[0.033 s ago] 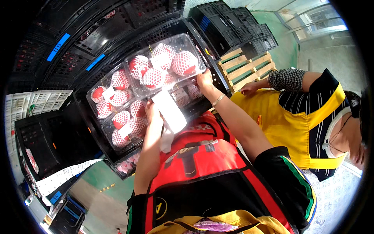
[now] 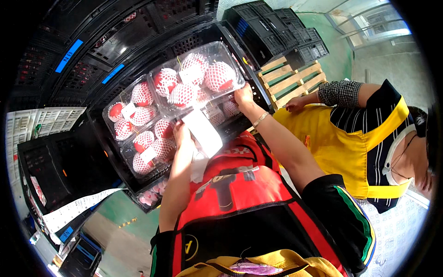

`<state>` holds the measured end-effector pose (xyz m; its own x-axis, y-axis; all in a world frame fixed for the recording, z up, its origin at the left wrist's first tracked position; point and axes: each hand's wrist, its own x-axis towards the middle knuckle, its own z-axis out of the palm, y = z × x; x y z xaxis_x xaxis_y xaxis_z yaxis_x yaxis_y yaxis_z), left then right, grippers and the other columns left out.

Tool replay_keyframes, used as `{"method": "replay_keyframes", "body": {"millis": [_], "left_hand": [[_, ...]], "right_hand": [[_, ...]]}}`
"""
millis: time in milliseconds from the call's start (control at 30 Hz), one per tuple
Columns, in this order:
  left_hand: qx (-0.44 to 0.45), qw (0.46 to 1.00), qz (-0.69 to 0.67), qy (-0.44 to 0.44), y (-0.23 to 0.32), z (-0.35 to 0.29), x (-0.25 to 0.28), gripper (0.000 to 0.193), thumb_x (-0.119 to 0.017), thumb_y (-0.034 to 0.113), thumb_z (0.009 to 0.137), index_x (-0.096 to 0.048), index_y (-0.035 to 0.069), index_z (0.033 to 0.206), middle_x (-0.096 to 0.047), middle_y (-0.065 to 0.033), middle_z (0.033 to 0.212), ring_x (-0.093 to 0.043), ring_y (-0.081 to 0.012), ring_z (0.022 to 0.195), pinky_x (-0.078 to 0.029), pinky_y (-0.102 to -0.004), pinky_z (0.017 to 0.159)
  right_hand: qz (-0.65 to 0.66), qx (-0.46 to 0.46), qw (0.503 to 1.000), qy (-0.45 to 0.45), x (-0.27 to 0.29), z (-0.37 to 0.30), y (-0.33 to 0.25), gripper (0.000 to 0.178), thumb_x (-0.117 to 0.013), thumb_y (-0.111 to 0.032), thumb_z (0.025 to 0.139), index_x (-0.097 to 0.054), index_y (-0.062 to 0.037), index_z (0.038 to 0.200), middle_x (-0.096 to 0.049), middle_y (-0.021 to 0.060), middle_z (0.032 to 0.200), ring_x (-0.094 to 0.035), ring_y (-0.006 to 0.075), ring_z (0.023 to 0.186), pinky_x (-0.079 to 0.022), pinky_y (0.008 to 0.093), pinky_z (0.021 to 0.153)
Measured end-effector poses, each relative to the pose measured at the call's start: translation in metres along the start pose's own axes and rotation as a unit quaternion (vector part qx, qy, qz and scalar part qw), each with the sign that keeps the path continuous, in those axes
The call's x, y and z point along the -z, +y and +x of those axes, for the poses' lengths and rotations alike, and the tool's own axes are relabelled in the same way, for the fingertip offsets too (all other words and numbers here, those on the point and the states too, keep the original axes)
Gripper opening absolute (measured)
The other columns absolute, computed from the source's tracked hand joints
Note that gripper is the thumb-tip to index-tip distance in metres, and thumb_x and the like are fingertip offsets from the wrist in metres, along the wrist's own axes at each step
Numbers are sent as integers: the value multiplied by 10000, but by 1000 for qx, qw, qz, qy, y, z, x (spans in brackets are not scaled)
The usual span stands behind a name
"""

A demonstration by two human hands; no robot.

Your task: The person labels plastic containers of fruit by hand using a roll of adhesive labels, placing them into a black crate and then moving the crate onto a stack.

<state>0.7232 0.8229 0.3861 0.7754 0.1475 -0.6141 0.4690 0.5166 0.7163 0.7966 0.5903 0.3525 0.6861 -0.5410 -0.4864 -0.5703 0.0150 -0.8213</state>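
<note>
Over the black crate (image 2: 263, 92), both hands (image 2: 183, 135) (image 2: 244, 97) grasp a clear box (image 2: 213, 51) of white-netted red fruit (image 2: 219, 76).

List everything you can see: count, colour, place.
black crate: one, black, ahead
top box: one, clear, upper centre
other boxes: at least three, clear, inside black crate
netted fruit: many, red, boxed
stacked crates: several, black, upper right
pallet: one, tan, upper right
white crate: one, white, left
paper strip: one, white, lower left
white piece: one, white, centre
co-worker: one, yellow-aproned, right
own apron: one, red-black, centre
left hand: one, bare, at white piece
right hand: one, bare, box corner
</note>
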Motion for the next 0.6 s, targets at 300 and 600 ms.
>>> {"method": "replay_keyframes", "body": {"millis": [300, 600], "left_hand": [[89, 971, 69, -211, 33, -68, 37, 202, -525, -24, 765, -595, -14, 954, -644, -83, 851, -622, -181, 730, -506, -271, 688], [61, 916, 133, -373, 83, -143, 80, 84, -596, 34, 782, -515, 55, 779, -622, -43, 846, -545, -81, 757, -424, -205, 681]], "right_hand": [[-421, 386, 815, -100, 112, -76, -60, 467, -534, -101, 788, -447, 35, 1226, -566, 295, 1059, -564, 406, 994, -461, 431, 866], [-472, 486, 700, -223, -62, -99, -193, 619, -314, -576, 926, -621, -61, 1078, -628, 174, 1054, -594, 333, 1021, -461, 439, 881]]}}
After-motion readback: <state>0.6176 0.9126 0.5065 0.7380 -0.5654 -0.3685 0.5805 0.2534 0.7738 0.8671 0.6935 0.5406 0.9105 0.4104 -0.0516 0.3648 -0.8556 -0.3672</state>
